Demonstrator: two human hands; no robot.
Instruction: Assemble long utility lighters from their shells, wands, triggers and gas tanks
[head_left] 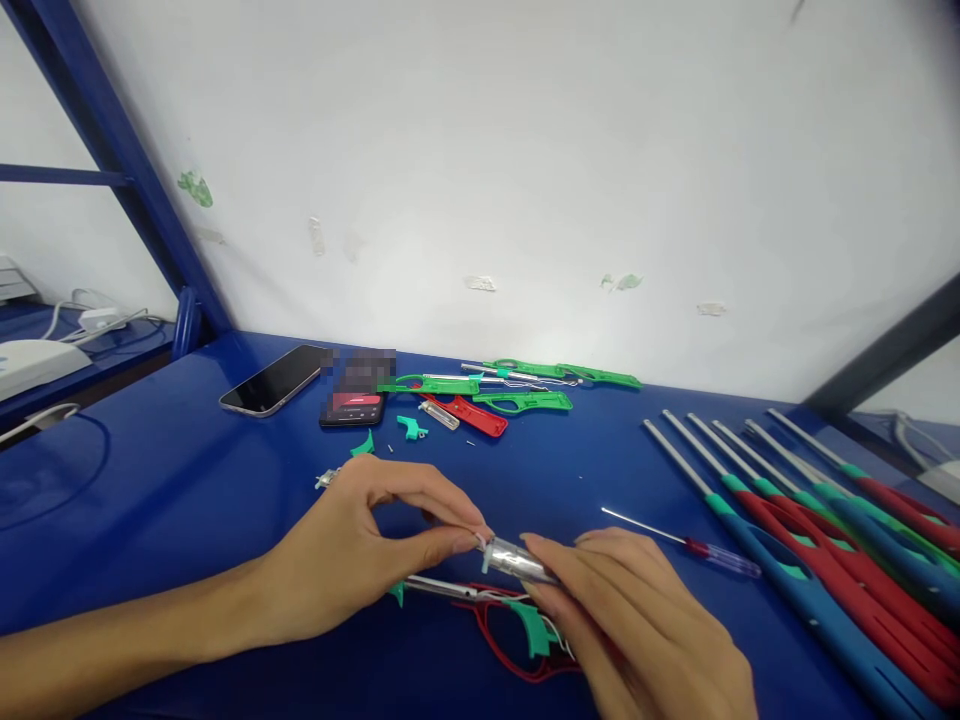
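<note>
My right hand point(637, 610) is wrapped round a silver lighter fuel tank point(517, 560), with its valve end pointing left. At that end, the thumb and forefinger of my left hand point(397, 540) pinch a thin white tube point(481, 543). Below both hands lies an opened red lighter body point(499, 650) with a green trigger point(535, 630), white wires and a metal barrel point(442, 587). Part of this body is hidden by my right hand. A screwdriver point(724, 558) with a clear and red handle lies to the right.
Several assembled long lighters point(795, 540) lie at the right. Behind my hands are green lighter shells point(525, 401), a red shell half point(480, 416), a clear tank point(441, 414) and a loose green trigger point(411, 428). Two phones point(274, 382) rest at back left, before a white wall point(487, 180).
</note>
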